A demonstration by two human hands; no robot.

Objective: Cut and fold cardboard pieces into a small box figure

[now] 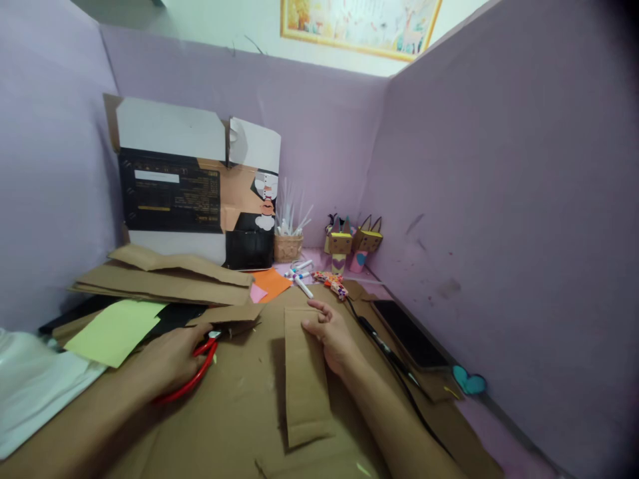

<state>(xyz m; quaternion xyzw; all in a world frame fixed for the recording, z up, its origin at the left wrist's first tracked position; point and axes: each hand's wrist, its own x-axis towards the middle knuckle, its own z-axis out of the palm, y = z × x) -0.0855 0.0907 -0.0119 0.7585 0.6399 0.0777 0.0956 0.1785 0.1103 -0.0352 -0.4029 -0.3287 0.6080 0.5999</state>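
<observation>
My left hand point(172, 359) is closed around a pair of scissors point(207, 362) at the left, beside the stacked cardboard. The red handles stick out on the right of the hand, and the fingers partly hide the blades. In the middle, my right hand point(337, 336) grips the upper right edge of a long brown cardboard strip point(307, 386), thumb on its face. The strip is tilted up over the large cardboard sheet point(234, 412) that covers the table.
Cardboard pieces point(164, 279) and light green paper point(117, 329) lie left. Markers point(302, 285), orange paper point(272, 285) and a basket point(288, 247) are at the back. A black phone point(412, 334) and a corded glue-gun-like tool point(387, 349) lie right, along the purple wall point(499, 233).
</observation>
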